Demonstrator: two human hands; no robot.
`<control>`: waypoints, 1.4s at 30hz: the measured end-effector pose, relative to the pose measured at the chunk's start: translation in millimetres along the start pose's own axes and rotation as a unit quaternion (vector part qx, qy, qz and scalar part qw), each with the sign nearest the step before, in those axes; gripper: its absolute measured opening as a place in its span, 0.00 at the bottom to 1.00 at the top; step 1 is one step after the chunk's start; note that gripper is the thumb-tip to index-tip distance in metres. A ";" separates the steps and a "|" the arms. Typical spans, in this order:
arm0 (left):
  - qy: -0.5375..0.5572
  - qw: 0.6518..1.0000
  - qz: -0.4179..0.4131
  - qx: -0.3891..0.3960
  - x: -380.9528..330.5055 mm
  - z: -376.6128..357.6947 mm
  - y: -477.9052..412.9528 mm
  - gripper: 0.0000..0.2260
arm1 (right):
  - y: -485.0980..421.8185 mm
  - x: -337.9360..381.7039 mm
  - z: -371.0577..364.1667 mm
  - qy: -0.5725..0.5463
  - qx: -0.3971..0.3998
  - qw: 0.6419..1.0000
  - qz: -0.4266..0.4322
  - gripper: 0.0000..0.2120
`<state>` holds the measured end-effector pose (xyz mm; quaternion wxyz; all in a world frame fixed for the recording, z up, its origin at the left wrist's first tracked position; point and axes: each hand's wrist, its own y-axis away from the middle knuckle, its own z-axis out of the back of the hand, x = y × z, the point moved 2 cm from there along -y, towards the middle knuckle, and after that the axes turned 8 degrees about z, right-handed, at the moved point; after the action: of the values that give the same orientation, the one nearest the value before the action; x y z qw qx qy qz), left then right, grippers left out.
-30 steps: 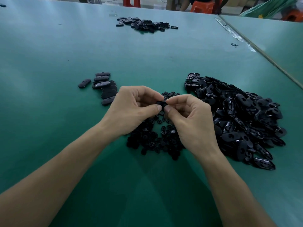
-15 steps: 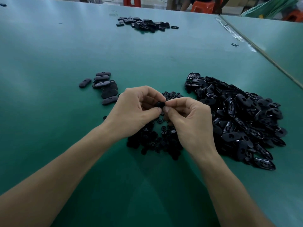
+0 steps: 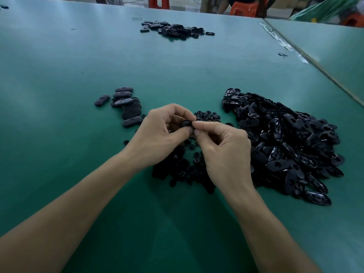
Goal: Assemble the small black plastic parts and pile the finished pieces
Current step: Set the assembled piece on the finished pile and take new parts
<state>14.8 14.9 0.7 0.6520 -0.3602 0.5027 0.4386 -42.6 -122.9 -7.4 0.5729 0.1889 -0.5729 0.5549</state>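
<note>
My left hand [image 3: 159, 134] and my right hand [image 3: 224, 152] meet over the middle of the green table [image 3: 59, 174]. Between their fingertips they pinch one small black plastic part [image 3: 186, 123], mostly hidden by the fingers. Under the hands lies a heap of small round black pieces [image 3: 185, 170]. A big pile of oval black shells [image 3: 291, 142] spreads to the right. A short row of finished oval pieces [image 3: 126, 105] lies to the left of my left hand.
Another pile of black parts [image 3: 175, 29] sits at the far side of the table. A seam with tape [image 3: 285, 44] runs along the right, joining a second table. Orange stools [image 3: 244, 7] and a person's legs stand beyond the far edge.
Both hands stay joined on the part and have shifted slightly; the fingertips work the piece. The piles have not moved.
</note>
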 end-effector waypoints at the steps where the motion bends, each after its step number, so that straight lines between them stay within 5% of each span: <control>1: 0.014 1.000 0.005 0.000 0.8 0.1 -0.6 0.09 | 1.0 1.1 -0.8 0.007 0.004 1.000 0.005 0.08; 12: 0.101 0.993 0.048 0.022 1.1 4.9 -3.3 0.08 | -4.6 -2.6 5.2 -0.027 0.034 0.998 -0.037 0.10; 18: 0.085 0.994 0.049 0.038 -2.1 9.9 -4.0 0.08 | -8.2 -4.5 9.5 -0.076 0.066 0.993 -0.059 0.02; 42: 0.039 0.998 0.043 0.023 -2.0 6.7 -1.3 0.08 | -10.3 -0.8 16.1 -0.013 0.086 0.994 -0.073 0.02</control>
<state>18.1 20.1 4.3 0.6208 -0.3394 0.5527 0.4403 -40.8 -140.2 0.6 0.5863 0.2859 -0.5153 0.5558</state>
